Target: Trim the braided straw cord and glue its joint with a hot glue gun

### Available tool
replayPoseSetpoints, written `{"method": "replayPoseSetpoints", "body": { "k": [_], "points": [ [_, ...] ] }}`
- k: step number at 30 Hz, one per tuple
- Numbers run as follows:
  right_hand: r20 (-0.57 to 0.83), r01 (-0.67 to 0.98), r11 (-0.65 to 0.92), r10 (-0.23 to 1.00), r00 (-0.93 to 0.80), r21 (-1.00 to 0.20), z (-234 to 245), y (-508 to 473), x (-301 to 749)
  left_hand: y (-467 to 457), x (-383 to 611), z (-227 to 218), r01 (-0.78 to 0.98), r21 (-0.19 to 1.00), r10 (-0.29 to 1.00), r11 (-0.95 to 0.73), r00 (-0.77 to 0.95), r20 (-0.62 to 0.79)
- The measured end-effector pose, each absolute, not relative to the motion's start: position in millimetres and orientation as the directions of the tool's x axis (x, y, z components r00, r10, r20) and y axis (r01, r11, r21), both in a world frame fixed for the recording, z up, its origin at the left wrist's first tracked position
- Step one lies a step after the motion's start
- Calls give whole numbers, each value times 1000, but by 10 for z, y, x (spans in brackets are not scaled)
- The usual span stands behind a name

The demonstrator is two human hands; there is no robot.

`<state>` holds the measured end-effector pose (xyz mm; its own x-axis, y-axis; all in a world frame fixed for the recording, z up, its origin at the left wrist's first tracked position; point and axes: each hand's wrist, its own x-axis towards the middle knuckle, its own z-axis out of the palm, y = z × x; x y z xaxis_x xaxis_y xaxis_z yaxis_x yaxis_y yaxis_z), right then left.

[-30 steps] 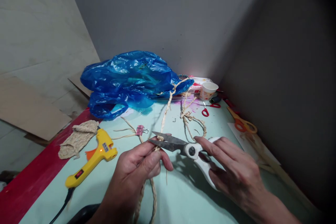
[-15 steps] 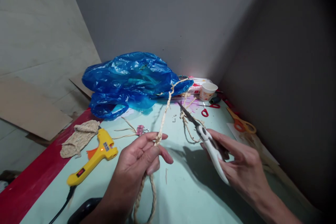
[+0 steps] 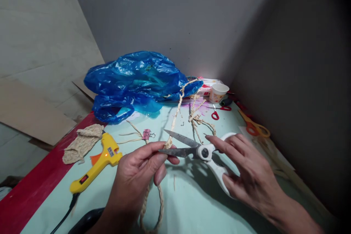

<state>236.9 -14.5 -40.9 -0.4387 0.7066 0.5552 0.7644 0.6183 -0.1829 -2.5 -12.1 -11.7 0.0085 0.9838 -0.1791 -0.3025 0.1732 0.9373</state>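
Between thumb and fingers my left hand [image 3: 144, 166] pinches a pale braided cord [image 3: 161, 204]. One stretch of it loops below the hand, and a thin light strand [image 3: 177, 111] runs up from the pinch toward the blue bag. My right hand [image 3: 246, 164] grips white-handled scissors [image 3: 204, 152] by their handles. The blades are spread and point left, one on each side of the cord just above my left fingertips. A pink binder clip [image 3: 147, 134] holds loose cord ends beyond my left hand.
A yellow glue gun [image 3: 102, 162] and a woven piece [image 3: 82, 142] lie at left. Behind sits a crumpled blue plastic bag [image 3: 137, 80]. A paper cup [image 3: 218, 93], red scissors [image 3: 215, 115], orange scissors [image 3: 253, 126] and a tangled cord [image 3: 204, 121] are at right.
My right hand has turned the scissors from pointing up and away to pointing left, and their blades have opened around the cord. My left hand keeps its pinch, almost unmoved.
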Motion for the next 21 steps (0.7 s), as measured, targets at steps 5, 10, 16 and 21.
{"method": "replayPoseSetpoints", "body": {
  "k": [5, 10, 16, 21],
  "points": [
    [582, 770, 632, 659, -476, -86, -415, -155, 2423, -138, -11, -147, -305, 943, 987, 135, -43, -155],
    [603, 755, 654, 623, -498, -52, -381, -178, 2415, -152, -6, -154, -302, 946, 991, 121, -26, -135],
    [662, 733, 678, 571, -485, -48, -378, -175, 2401, -147, -36, -114, -261, 955, 990, 140, 67, -126],
    [692, 735, 678, 523, -498, 17, -357, -186, 2405, -139, -37, -67, -324, 929, 984, 178, 82, -160]
  ]
}}
